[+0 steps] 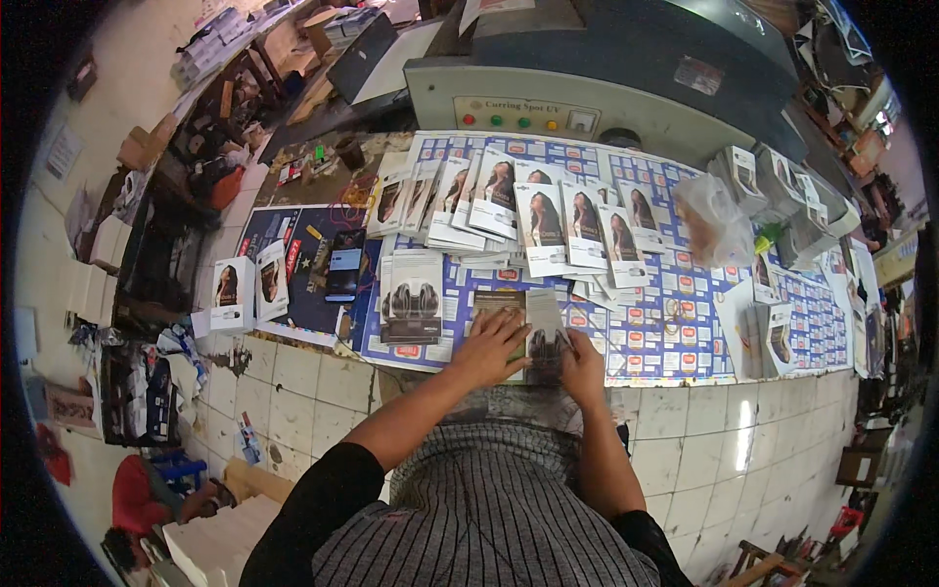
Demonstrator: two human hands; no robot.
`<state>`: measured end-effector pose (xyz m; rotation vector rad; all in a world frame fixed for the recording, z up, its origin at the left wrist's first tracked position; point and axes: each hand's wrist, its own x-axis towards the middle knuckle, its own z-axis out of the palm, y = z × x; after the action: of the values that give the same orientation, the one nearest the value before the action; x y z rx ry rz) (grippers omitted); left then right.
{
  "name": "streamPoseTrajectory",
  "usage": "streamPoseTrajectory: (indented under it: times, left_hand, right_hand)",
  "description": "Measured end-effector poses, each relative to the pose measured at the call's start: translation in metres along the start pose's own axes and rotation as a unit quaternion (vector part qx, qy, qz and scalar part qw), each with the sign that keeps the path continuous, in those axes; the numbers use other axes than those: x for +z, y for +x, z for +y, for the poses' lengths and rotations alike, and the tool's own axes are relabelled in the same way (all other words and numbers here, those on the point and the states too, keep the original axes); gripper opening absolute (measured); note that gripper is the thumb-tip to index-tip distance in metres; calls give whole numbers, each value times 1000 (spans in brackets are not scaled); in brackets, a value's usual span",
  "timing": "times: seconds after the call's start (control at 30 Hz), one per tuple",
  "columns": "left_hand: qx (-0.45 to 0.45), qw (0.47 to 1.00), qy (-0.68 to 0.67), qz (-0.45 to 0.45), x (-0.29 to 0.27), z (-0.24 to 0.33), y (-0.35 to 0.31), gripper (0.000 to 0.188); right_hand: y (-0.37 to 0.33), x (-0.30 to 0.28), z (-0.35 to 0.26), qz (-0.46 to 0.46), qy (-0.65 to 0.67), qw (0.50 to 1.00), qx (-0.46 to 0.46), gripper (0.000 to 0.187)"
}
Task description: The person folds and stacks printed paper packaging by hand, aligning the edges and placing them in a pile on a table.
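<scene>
A flat grey printed carton (pixel 543 309) with a picture of headphones lies at the table's near edge, in front of my body. My left hand (pixel 492 345) rests spread and palm down on the carton's left part, its fingers stretched out. With fingers bent, my right hand (pixel 584 366) grips the carton's right edge. To the left of my hands lies a stack of similar grey cartons (pixel 413 279) showing headphones. Beyond them, many white printed cartons (pixel 544 223) with a portrait picture overlap in loose stacks.
A dark phone (pixel 344 264) lies left of the work. White cartons (pixel 232 292) sit at the table's left corner. On the right are a clear plastic bag (pixel 719 217) and more carton stacks (pixel 780 336). A large grey machine (pixel 606 98) stands behind the table; tiled floor (pixel 704 430) lies below.
</scene>
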<state>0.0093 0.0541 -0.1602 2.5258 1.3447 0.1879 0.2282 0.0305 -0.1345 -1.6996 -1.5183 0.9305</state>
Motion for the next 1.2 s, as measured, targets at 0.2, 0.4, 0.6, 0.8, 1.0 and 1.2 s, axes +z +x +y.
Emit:
streamPoseTrajectory:
  times: [0.2,0.4,0.6,0.8,1.0,1.2]
  left_hand:
    - [20,999,16,41,14,2,-4,78]
    - [23,995,19,-96,-16,9,11,64]
    - [-15,998,57,-5,4,-34,2,58]
    - [-62,994,63,-69,-36,-44,-26,53]
    - [-63,996,46,-37,-27,-49,-29,55]
    - [-50,997,-16,-48,-30,-54,-32,68]
  right_hand:
    - [3,-2,16,-122,281,949,79,34]
    - [10,29,-5,-60,-198,938,-278,40]
    - [13,39,5,-44,-201,941,-268,44]
    - [13,50,-7,-70,-245,922,-292,45]
    - [12,69,-12,-75,-270,912,-300,52]
    - [11,70,-13,-81,-298,903,-298,57]
